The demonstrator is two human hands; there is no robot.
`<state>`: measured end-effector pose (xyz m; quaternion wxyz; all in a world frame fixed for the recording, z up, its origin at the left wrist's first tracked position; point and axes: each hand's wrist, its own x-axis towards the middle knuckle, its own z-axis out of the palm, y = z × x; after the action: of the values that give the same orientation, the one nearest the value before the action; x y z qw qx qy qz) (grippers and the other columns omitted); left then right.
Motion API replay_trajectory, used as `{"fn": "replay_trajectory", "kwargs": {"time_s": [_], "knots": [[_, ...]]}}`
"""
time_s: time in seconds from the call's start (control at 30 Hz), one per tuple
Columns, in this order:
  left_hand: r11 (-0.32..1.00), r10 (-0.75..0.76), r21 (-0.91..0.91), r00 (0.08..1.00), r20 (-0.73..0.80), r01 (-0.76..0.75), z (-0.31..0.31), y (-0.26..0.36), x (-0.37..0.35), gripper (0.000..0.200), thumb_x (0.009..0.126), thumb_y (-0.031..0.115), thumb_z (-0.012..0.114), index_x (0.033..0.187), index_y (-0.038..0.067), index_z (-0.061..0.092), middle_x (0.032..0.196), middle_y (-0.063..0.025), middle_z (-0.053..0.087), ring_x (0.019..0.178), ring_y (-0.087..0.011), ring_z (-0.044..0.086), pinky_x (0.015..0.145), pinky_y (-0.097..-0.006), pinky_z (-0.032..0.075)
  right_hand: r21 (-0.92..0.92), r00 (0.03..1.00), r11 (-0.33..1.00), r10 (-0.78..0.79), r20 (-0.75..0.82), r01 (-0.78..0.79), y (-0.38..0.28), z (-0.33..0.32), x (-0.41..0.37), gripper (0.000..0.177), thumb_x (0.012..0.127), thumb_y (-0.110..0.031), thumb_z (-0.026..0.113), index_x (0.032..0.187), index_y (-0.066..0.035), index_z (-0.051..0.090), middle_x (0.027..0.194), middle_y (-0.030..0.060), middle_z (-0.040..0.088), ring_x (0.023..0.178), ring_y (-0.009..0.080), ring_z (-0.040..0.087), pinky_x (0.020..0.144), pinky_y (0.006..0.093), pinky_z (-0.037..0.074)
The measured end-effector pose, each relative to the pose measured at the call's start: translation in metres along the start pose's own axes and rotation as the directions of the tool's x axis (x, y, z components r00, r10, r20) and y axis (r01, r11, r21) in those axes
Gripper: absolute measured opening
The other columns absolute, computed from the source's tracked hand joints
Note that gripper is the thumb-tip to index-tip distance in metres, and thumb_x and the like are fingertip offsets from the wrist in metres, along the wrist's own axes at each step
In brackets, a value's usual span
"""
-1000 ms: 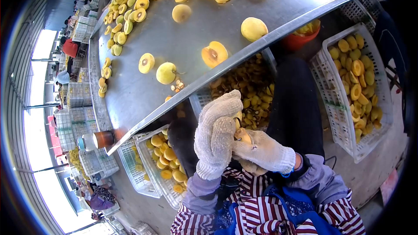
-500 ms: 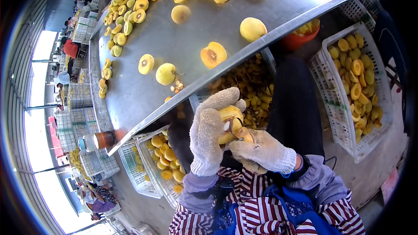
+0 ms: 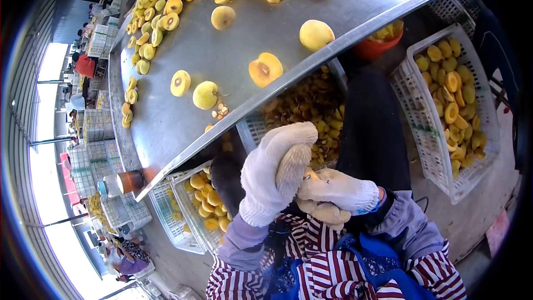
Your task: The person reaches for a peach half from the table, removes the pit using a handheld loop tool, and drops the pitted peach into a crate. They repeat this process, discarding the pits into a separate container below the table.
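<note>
My left hand (image 3: 280,169), in a white knitted glove, is closed and turned, its fingers and thumb hiding most of the yellow peach half it grips. Against it, my gloved right hand (image 3: 337,191) is closed on a small curved metal tool, now almost wholly covered. A bit of yellow-orange (image 3: 312,174) shows between the two hands. Both are above my lap, before the metal table's edge. On the table lie a cut peach half (image 3: 265,70), a rounded peach piece (image 3: 205,95) and a few pit fragments (image 3: 220,112).
Beneath the metal table (image 3: 177,39) is a crate of darker fruit pieces (image 3: 302,114). White crates of peach halves stand at right (image 3: 411,94) and left (image 3: 183,200). A red bucket (image 3: 373,49) is under the edge. Several people and stacked crates (image 3: 100,125) appear far left.
My left hand has turned over, so the peach half that showed between the hands is now hidden. The metal tool is also covered. The view has shifted slightly.
</note>
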<state>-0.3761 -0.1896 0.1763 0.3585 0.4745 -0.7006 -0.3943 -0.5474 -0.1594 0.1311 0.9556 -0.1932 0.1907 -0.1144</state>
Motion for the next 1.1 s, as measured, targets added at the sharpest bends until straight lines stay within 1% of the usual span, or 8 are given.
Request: {"fn": "replay_trajectory", "kwargs": {"time_s": [0.07,0.13,0.33,0.53,0.67,0.8,1.0,1.1], "knots": [[0.917,-0.354,-0.122,0.917,0.185,0.379,-0.010,0.019,0.003,0.022,0.097,0.019,0.063,0.112,0.004,0.069,0.113,-0.0129,0.070,0.100,-0.0243,0.069,0.085,-0.0317,0.055,0.042,0.994,0.993,0.104,0.043,-0.106,0.000,0.001,-0.001,0.035,0.105,-0.032,0.047,0.088,-0.003,0.057,0.065,0.0156,0.059,0.041,0.0199,0.046,0.038,0.0330,0.037],[0.994,-0.109,0.010,0.992,0.071,0.109,-0.004,0.019,0.004,0.022,0.093,0.020,0.066,0.111,0.007,0.069,0.110,-0.0118,0.071,0.098,-0.0260,0.070,0.082,-0.0334,0.056,0.522,0.593,0.813,-0.293,0.750,-0.258,0.028,-0.006,0.044,0.037,0.105,-0.030,0.046,0.088,0.001,0.057,0.065,0.0180,0.058,0.040,0.0218,0.046,0.038,0.0334,0.037],[0.924,0.289,0.235,0.954,0.081,-0.300,0.001,0.009,0.011,0.025,0.095,0.025,0.066,0.112,0.007,0.069,0.108,-0.0098,0.071,0.094,-0.0238,0.070,0.079,-0.0319,0.056,0.352,-0.145,0.690,-0.552,0.821,-0.632,0.053,-0.016,0.084,0.045,0.104,-0.031,0.049,0.104,0.013,0.060,0.067,0.0186,0.060,0.042,0.0212,0.048,0.038,0.0347,0.034],[0.769,-0.406,-0.379,0.851,0.333,0.515,-0.006,0.026,0.009,0.049,0.098,0.045,0.059,0.111,-0.002,0.067,0.108,-0.0105,0.071,0.092,-0.0188,0.069,0.082,-0.0304,0.056,0.605,0.408,0.624,-0.448,0.796,-0.494,0.090,-0.043,0.055,0.043,0.104,-0.031,0.050,0.115,0.011,0.055,0.079,0.0191,0.063,0.050,0.0226,0.052,0.044,0.0357,0.036],[0.992,0.028,-0.129,0.984,0.177,-0.005,-0.004,0.011,0.007,0.029,0.100,0.028,0.059,0.111,0.003,0.069,0.105,-0.0123,0.071,0.091,-0.0230,0.069,0.079,-0.0321,0.055,0.333,-0.297,0.651,-0.663,0.687,-0.682,0.071,-0.005,0.099,0.042,0.103,-0.032,0.051,0.116,0.008,0.053,0.085,0.0208,0.062,0.055,0.0229,0.053,0.048,0.0370,0.039],[0.913,0.403,0.020,0.909,0.110,-0.408,-0.001,0.002,0.014,0.031,0.096,0.033,0.062,0.108,0.004,0.070,0.111,-0.0170,0.070,0.096,-0.0316,0.071,0.080,-0.0375,0.057,0.516,0.211,0.428,-0.581,0.786,-0.742,0.100,-0.034,0.059,0.046,0.105,-0.036,0.047,0.113,0.008,0.055,0.078,0.0201,0.059,0.053,0.0229,0.051,0.047,0.0384,0.038],[0.624,-0.385,-0.644,0.891,0.240,0.443,0.016,0.025,0.001,0.063,0.098,0.056,0.050,0.119,-0.002,0.061,0.110,-0.0213,0.068,0.093,-0.0288,0.071,0.082,-0.0387,0.061,0.588,0.837,0.799,-0.236,0.494,-0.122,0.042,-0.014,0.013,0.034,0.102,-0.039,0.051,0.092,-0.006,0.050,0.051,0.0010,0.052,0.032,0.0097,0.044,0.029,0.0239,0.040],[0.495,-0.452,-0.740,0.863,0.227,0.454,0.017,0.022,-0.004,0.054,0.100,0.050,0.050,0.119,0.001,0.060,0.109,-0.0202,0.067,0.095,-0.0277,0.071,0.074,-0.0378,0.064,0.654,0.619,0.648,-0.340,0.708,-0.392,0.075,-0.039,0.040,0.054,0.104,-0.046,0.041,0.096,0.005,0.058,0.067,0.0099,0.059,0.045,0.0152,0.051,0.042,0.0315,0.046]]}}
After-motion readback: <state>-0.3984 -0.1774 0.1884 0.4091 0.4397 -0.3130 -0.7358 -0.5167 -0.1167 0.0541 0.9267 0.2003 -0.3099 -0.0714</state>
